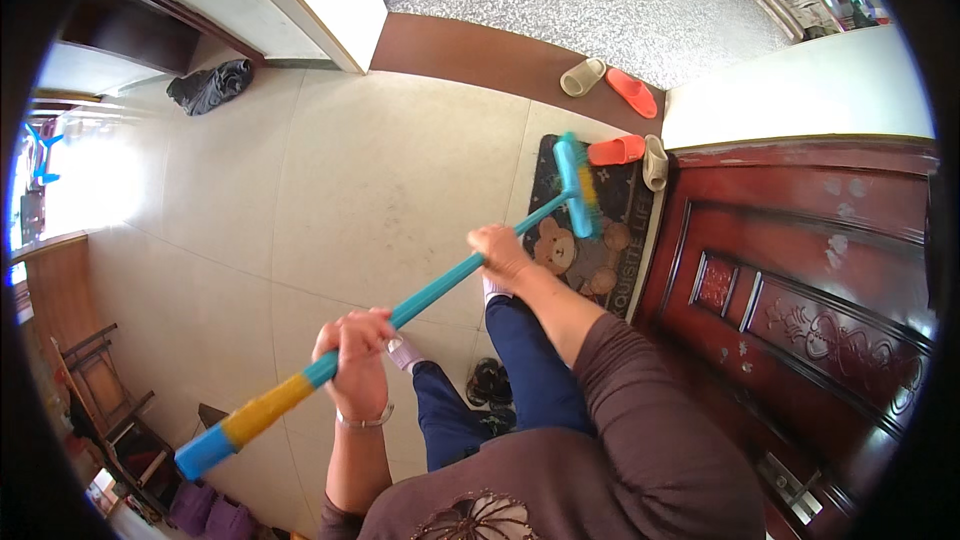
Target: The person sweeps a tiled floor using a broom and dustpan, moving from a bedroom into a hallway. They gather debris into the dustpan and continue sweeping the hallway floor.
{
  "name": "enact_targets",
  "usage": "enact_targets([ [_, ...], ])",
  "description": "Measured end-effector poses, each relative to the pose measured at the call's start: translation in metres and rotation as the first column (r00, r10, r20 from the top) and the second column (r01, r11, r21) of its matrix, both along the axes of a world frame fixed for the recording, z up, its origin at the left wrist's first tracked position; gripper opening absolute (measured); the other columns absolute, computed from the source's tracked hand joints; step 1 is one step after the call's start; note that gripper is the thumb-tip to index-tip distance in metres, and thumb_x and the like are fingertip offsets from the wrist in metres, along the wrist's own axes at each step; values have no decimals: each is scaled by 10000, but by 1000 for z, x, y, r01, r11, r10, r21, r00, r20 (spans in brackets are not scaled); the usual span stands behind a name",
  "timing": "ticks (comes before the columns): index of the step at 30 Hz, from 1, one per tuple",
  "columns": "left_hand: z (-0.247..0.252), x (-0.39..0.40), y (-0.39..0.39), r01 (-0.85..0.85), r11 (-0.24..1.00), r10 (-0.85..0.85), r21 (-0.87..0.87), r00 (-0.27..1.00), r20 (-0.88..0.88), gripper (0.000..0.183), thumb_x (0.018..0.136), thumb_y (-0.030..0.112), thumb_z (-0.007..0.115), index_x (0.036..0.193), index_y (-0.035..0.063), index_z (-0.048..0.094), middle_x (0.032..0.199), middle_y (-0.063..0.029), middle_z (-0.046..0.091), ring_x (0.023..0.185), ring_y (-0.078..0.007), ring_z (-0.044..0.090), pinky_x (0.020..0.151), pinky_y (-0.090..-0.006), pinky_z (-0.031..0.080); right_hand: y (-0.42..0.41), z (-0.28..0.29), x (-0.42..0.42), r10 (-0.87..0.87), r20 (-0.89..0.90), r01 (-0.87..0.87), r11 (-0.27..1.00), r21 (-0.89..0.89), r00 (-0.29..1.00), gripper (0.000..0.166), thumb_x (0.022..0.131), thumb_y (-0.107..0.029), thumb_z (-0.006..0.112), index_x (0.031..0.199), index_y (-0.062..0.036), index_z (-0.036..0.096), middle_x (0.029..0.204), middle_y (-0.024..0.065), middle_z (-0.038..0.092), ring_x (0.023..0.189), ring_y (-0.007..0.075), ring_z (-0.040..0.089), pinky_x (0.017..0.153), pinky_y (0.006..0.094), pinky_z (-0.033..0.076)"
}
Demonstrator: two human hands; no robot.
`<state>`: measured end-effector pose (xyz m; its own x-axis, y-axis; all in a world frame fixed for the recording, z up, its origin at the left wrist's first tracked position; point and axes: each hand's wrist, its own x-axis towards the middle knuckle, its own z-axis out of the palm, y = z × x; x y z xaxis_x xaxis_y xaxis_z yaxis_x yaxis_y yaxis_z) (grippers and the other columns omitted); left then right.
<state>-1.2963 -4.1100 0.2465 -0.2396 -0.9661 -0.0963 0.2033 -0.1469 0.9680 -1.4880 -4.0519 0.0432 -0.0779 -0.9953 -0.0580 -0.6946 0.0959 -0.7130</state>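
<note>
A floor brush with a long teal handle [435, 291] slants across the view, its grip end yellow and blue. My left hand [354, 360], with a bracelet at the wrist, is closed around the handle just above the yellow part. Farther along, toward the brush head, my right hand [501, 251] grips the same handle. The teal brush head [573, 187], with teal and yellow bristles, is blurred and overlaps the dark doormat [541, 165]. A bear picture and lettering mark the mat. Whether the bristles touch it, I cannot tell.
Red slippers [616, 151] and beige clogs [583, 77] lie at the mat's edge and on the brown threshold [450, 45]. Right of the mat stands a dark red carved door [720, 240]. Black shoes [487, 381] sit between my legs. A black plastic bag [211, 86] lies far left.
</note>
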Motion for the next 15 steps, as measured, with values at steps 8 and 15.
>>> enact_targets([
  [8,94,41,-27,-33,933,-24,-359,988,-154,331,895,188,476,613,127,314,497,0,339,468,-122,335,512,-293,328,-66,83,70,225,170,-210,972,-106,959,199,742,-222,570,696,-84,435,682,104,536,733,323,563,620,435,408],
  [15,3,20,-18,-134,984,117,-115,982,-146,255,892,190,466,673,109,363,578,-41,408,607,-196,451,721,-406,429,-58,12,-14,142,-170,-155,986,-67,975,173,631,-134,626,644,-106,456,636,106,530,655,340,556,579,437,435],
])
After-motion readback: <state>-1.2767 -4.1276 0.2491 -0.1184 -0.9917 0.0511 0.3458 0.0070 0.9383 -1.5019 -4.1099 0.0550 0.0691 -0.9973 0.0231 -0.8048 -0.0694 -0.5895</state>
